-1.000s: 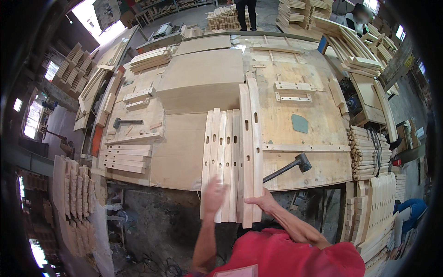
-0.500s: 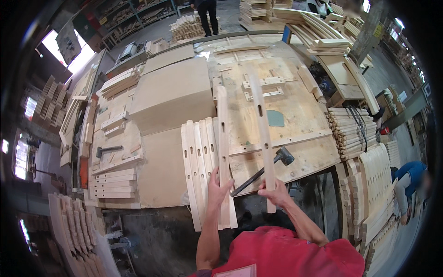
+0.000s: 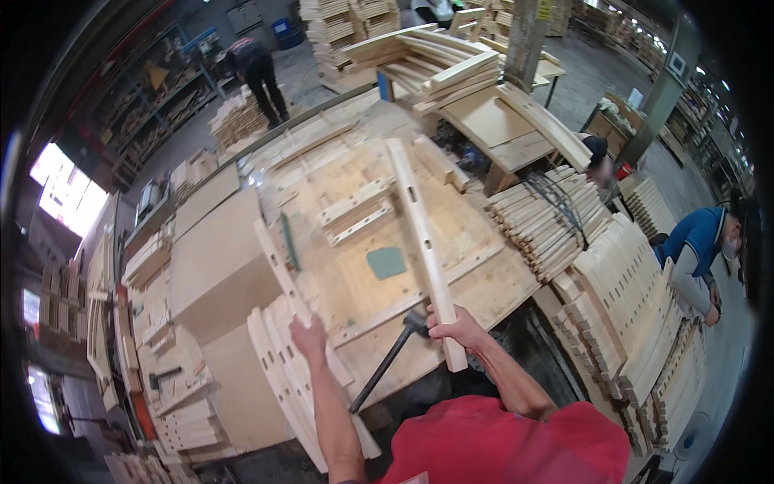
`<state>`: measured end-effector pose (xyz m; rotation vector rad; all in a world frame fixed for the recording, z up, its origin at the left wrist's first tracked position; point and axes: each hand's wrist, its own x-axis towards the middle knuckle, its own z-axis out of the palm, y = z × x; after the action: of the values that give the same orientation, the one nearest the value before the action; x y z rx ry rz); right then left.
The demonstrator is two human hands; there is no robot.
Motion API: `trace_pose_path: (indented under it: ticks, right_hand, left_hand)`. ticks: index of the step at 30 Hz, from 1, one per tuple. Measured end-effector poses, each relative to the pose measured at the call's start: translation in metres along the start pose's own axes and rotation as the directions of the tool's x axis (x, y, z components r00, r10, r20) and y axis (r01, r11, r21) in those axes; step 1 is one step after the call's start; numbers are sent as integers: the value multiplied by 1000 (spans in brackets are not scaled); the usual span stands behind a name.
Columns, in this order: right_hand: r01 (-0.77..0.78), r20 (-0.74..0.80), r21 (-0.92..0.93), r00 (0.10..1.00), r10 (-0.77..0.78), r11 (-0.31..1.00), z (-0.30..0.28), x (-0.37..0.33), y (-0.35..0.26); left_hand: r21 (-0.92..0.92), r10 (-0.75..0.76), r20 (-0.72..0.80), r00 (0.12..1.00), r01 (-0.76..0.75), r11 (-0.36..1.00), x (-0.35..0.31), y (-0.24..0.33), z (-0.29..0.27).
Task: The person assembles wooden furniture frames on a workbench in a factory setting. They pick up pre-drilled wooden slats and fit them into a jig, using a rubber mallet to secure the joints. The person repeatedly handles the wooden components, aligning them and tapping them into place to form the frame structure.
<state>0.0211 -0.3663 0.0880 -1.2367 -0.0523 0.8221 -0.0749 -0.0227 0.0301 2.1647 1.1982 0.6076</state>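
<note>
My right hand (image 3: 458, 327) is wrapped round the lower part of a long pale wooden slat (image 3: 421, 230) with oval slots, its far end pointing away over the workbench. My left hand (image 3: 308, 337) grips a second slotted slat (image 3: 280, 270), which lies along the right side of a row of similar slotted slats (image 3: 278, 363) at the bench's near edge. Between my hands lies a black mallet (image 3: 385, 363), its head close to my right hand and its handle slanting toward me. A green flat piece (image 3: 386, 263) rests on the plywood bench top (image 3: 347, 282).
Brown cardboard (image 3: 214, 250) covers the bench's left part. Drilled wooden blocks (image 3: 356, 211) sit mid-bench. At the right stand a bundle of wooden rods (image 3: 548, 210) and stacked slotted boards (image 3: 617, 274). One person in blue (image 3: 697, 238) bends at the right; another stands (image 3: 258, 73) at the far left.
The view has swung to the right. Both slats have spread farther apart: the left one now lies against the row, while the right one has stayed in my right hand.
</note>
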Motion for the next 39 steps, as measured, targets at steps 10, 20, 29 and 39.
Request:
trace_pose_path:
  ticks: [10, 20, 29, 39]
  right_hand:
    - [-87, 100, -128, 990, 100, 988, -107, 112, -90]
    - [-123, 134, -179, 980, 148, 976, -152, 129, -108]
    - [-162, 341, -200, 913, 224, 966, -94, 134, -115]
    - [165, 534, -467, 835, 129, 869, 40, 146, -16]
  left_hand:
    - [253, -222, 35, 974, 207, 945, -12, 37, 14]
    - [29, -150, 103, 983, 147, 989, 5, 82, 30]
    - [295, -158, -24, 987, 158, 942, 105, 81, 83]
    - [-443, -265, 340, 902, 403, 801, -28, 189, 34]
